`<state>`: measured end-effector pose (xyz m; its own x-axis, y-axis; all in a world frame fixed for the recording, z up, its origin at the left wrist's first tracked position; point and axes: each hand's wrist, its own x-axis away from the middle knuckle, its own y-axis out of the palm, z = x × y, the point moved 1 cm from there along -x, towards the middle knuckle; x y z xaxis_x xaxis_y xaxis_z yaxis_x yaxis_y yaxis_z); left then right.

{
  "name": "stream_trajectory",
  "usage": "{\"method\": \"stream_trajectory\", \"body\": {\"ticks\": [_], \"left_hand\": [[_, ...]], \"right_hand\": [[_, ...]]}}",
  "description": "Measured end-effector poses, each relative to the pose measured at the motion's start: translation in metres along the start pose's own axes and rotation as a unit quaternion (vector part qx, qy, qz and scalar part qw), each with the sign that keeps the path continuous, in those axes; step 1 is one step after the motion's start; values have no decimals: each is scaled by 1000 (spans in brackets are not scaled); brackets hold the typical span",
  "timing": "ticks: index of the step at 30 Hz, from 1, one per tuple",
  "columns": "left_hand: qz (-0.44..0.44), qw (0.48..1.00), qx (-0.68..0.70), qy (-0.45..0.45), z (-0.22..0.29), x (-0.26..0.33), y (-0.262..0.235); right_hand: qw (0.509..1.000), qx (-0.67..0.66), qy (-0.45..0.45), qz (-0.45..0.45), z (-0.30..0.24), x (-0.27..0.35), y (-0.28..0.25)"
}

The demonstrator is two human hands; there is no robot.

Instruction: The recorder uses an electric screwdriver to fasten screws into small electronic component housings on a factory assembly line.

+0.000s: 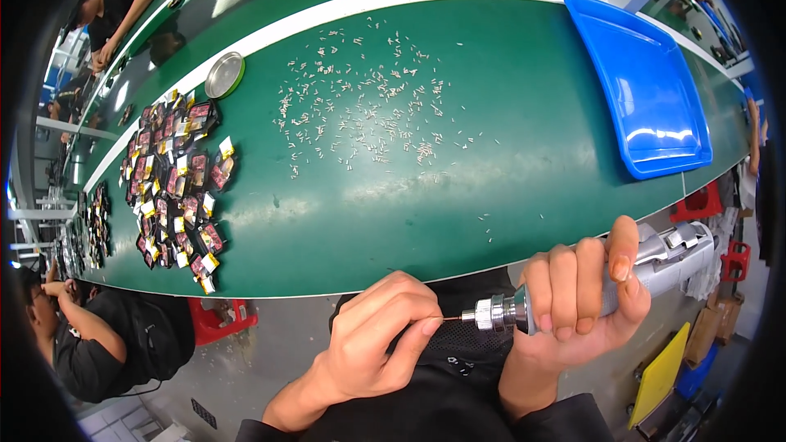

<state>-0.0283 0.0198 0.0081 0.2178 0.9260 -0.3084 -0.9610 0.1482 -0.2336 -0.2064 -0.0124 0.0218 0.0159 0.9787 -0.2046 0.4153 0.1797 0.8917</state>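
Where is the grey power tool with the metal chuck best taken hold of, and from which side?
Judging by its pose, around the grey barrel just behind the metal chuck, coming from the right. The power tool lies roughly level, chuck pointing left, and the right hand already wraps it there. The left hand pinches at its thin tip.

You get bright, even overhead light; white glare streaks the green table [491, 196] along its far edge and on the blue tray [647, 90]. Fisheye bends the table's edges, and corners beyond go black.
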Motion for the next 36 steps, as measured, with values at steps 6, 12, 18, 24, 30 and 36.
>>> {"method": "stream_trajectory", "body": {"ticks": [6,12,18,24,30,36], "left_hand": [[-78,996,-34,4,-1,-13,6],[-45,998,-30,-23,-4,-21,23],[20,992,-114,-43,7,-43,10],[-9,969,-247,-31,9,-122,-28],[-33,961,-272,-33,-62,-269,-19],[21,882,-472,3,-111,-364,35]], "right_hand": [[999,10,39,-3,-9,-4,-13],[999,1,-18,36,-13,-12,-20],[993,-31,-61,101,-18,-24,-28],[991,-30,-59,113,-14,-33,-48],[991,-21,-33,127,-11,-33,-58],[987,-82,10,135,-14,-34,-47]]}}
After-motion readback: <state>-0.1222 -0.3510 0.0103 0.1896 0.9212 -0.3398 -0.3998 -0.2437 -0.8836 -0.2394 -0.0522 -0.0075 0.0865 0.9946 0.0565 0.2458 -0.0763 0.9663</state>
